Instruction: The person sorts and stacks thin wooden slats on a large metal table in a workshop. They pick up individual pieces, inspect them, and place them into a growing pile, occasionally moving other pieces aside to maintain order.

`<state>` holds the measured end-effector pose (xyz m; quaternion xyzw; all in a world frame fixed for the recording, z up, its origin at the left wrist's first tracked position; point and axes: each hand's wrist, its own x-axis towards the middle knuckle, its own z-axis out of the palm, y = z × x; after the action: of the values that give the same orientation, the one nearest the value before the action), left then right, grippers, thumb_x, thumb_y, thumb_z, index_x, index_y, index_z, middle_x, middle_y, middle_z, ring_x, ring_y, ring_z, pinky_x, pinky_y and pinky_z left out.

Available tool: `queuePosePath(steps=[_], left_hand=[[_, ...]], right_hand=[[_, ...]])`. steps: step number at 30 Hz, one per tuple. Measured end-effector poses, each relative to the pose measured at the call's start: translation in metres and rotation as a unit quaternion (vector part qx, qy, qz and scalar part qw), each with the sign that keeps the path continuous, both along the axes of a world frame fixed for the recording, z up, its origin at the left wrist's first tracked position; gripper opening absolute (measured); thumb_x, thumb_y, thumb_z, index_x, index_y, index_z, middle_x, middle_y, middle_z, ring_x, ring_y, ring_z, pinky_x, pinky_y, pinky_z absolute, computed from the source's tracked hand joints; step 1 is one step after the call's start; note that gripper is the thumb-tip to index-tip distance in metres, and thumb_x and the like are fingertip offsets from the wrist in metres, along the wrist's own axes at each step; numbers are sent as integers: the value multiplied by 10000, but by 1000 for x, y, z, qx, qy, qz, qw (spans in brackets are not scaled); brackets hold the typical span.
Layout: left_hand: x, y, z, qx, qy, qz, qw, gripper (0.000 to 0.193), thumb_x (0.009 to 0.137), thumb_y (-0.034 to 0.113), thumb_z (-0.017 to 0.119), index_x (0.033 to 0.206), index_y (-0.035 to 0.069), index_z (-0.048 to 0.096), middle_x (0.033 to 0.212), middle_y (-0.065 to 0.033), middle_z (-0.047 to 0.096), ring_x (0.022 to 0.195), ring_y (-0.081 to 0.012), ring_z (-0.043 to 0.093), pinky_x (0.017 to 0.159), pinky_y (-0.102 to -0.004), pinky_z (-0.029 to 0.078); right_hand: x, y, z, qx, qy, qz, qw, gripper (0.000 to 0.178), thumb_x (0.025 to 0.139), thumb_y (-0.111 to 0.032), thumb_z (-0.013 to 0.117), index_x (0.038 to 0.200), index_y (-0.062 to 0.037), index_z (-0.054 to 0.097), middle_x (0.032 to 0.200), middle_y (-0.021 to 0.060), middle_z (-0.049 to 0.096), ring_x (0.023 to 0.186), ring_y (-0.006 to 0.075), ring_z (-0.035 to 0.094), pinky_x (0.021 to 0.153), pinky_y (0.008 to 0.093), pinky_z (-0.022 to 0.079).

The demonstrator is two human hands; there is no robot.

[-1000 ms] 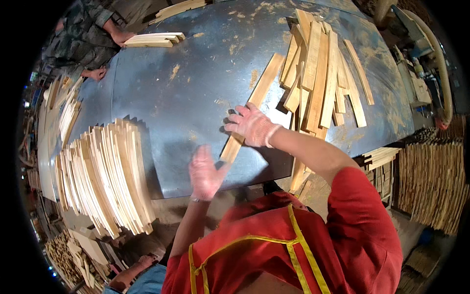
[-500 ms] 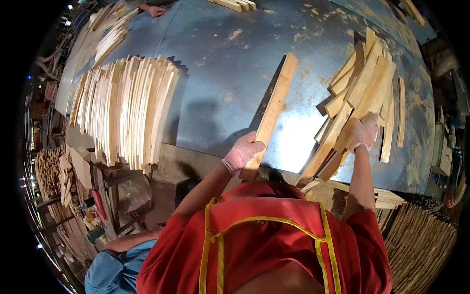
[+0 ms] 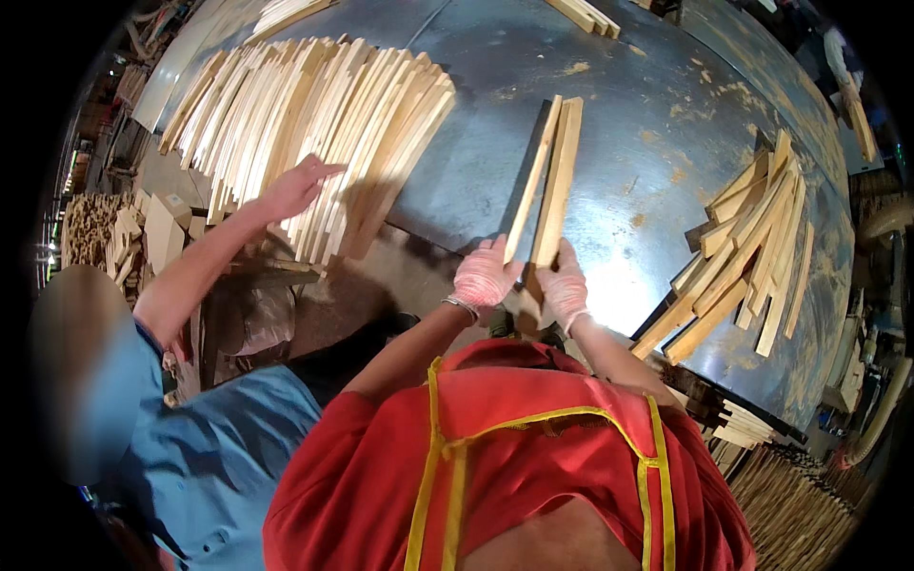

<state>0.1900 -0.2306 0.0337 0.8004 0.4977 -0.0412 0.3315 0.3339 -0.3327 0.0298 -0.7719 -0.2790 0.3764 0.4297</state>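
Both my hands wear pale, reddish-tinted gloves and work side by side at the table's near edge. My left hand is closed round the lower end of a narrow wooden strip. Just to its right, my right hand grips the near end of a second wooden strip, which shows a broader face. The two strips point away from me nearly parallel, with a slim gap between them. Their near ends are partly hidden by my hands.
A long row of wooden strips lies at left, where a blue-shirted co-worker's bare hand reaches over it. A loose pile of strips fans out at right on the metal table. More strips lie at the far edge.
My right hand has left the right-hand pile and come to the middle, where a second strip now stands beside the first. A co-worker's arm has come in over the left row. The view has shifted.
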Motion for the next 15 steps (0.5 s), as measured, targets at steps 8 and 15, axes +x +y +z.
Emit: queuePosePath(steps=[8, 15], left_hand=[[5, 23, 10, 27, 2, 6, 1000, 658, 891, 532, 695, 1339, 61, 595, 1272, -246, 654, 1134, -426, 678, 999, -512, 536], [-4, 39, -1, -9, -48, 63, 997, 501, 875, 429, 692, 1214, 61, 691, 1220, -257, 681, 1127, -440, 669, 978, -503, 541]], right_hand=[[-4, 22, -14, 0, 307, 156, 939, 735, 884, -33, 648, 1584, -46, 425, 1283, 67, 644, 1168, 206, 606, 1030, 321, 489], [0, 20, 17, 9, 318, 154, 936, 774, 901, -46, 622, 1629, -3, 362, 1290, 119, 642, 1173, 184, 604, 1009, 288, 484]])
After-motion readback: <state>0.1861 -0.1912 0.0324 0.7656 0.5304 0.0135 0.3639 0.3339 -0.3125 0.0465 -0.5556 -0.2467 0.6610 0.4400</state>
